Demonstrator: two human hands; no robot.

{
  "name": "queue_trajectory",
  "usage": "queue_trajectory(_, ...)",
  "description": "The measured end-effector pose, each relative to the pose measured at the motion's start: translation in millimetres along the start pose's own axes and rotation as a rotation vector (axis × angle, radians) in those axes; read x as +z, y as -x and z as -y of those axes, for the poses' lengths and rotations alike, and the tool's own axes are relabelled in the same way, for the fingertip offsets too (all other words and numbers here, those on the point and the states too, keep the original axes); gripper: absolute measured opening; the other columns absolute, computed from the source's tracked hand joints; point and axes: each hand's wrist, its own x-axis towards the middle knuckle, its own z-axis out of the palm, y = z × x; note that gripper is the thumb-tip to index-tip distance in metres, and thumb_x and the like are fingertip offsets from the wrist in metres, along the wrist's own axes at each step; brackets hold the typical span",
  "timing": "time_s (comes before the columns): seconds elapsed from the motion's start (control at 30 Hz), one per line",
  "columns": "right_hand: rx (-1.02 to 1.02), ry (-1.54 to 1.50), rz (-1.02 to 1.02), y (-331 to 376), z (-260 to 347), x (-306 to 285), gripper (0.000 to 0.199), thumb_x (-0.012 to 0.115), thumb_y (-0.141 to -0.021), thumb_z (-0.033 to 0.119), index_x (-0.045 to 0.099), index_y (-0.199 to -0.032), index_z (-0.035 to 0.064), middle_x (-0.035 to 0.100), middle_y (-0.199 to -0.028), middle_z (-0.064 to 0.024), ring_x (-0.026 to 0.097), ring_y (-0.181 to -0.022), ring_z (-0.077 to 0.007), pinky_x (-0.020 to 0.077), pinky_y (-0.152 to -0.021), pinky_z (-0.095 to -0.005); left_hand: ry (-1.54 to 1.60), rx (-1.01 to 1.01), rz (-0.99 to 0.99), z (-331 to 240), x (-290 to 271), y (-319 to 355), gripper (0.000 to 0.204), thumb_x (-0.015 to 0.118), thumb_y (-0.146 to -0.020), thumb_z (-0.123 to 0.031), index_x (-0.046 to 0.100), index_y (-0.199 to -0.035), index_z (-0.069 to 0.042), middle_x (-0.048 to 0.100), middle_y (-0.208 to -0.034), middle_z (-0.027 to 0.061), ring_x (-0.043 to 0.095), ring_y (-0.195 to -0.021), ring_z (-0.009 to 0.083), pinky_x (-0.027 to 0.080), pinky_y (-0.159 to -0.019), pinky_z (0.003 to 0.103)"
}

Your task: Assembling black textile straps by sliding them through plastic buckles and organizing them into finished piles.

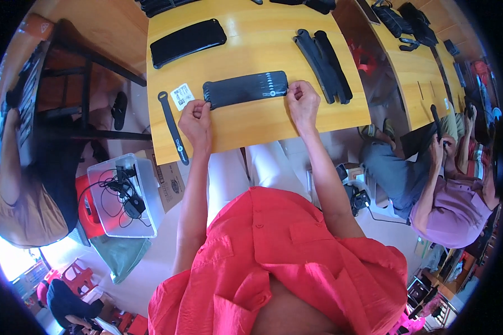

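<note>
Strap stack (245, 89) between both hands

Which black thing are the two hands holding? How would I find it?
Look at the yellow wooden table. Near its front edge lies a flat stack of black straps, pinched by the left hand and right hand. Only this stack is fanned sideways between both hands.

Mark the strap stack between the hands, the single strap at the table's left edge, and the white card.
strap stack (245, 89), head view, middle of top strap.
single strap (173, 128), head view, mid-length.
white card (182, 96), head view, centre.
</note>
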Motion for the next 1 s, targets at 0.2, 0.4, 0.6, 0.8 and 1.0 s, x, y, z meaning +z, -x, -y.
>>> queue_trajectory(0.2, 0.006, -0.037, -0.017, -3, 0, 1, 0.004, 0.055, -0.067, -0.003, 0.058, -0.070, -0.0008, 0.058, -0.065, -0.0129, 0.057, -0.054, -0.0220, 0.0458, -0.053, -0.0326, 0.005, -0.024, -0.003, 11, -2, -8, 0.009, 0.067, -0.072, -0.002, 0.060, -0.076, 0.000, 0.058, -0.064, 0.0052, 0.052, -0.056, 0.0103, 0.043, -0.053, 0.024)
queue_trajectory(0.4, 0.031, -0.013, -0.017, -5, -9, 1, 0.002, 0.056, -0.068, -0.001, 0.058, -0.068, -0.0010, 0.057, -0.062, -0.0125, 0.057, -0.055, -0.0216, 0.0456, -0.054, -0.0330, -0.009, -0.049, 0.068, 2, -1, -12, 0.009, 0.065, -0.077, -0.005, 0.057, -0.079, 0.000, 0.053, -0.061, 0.0010, 0.049, -0.047, 0.0077, 0.040, -0.043, 0.021)
queue_trajectory(0.6, 0.175, -0.426, -0.117, 3, -9, -9, 0.006, 0.054, -0.081, 0.004, 0.056, -0.078, -0.0001, 0.052, -0.057, -0.0046, 0.051, -0.049, -0.0105, 0.0412, -0.044, -0.0265, -0.124, 0.282, -0.013, 7, -5, 8, 0.012, 0.058, -0.081, -0.006, 0.056, -0.090, 0.002, 0.058, -0.083, 0.0104, 0.055, -0.067, 0.0156, 0.044, -0.059, 0.028)
queue_trajectory(0.8, 0.264, -0.638, -0.125, 6, 0, -10, 0.007, 0.050, -0.087, 0.004, 0.054, -0.083, 0.0003, 0.050, -0.057, -0.0014, 0.047, -0.044, -0.0077, 0.0367, -0.038, -0.0223, -0.665, 0.606, 0.167, -24, -9, 45, 0.058, 0.060, -0.080, -0.023, 0.038, -0.129, -0.001, 0.034, -0.136, 0.0170, 0.032, -0.125, 0.0293, 0.025, -0.101, 0.047)
queue_trajectory(1.0, 0.239, -0.513, -0.093, 2, -11, -4, 0.006, 0.052, -0.085, 0.003, 0.055, -0.082, -0.0004, 0.048, -0.057, 0.0002, 0.045, -0.044, -0.0063, 0.0356, -0.039, -0.0226, -0.864, 0.573, 0.371, -13, -3, 38, 0.075, 0.048, -0.084, -0.049, 0.025, -0.139, -0.003, 0.017, -0.147, 0.0117, 0.012, -0.137, 0.0266, 0.006, -0.107, 0.053)
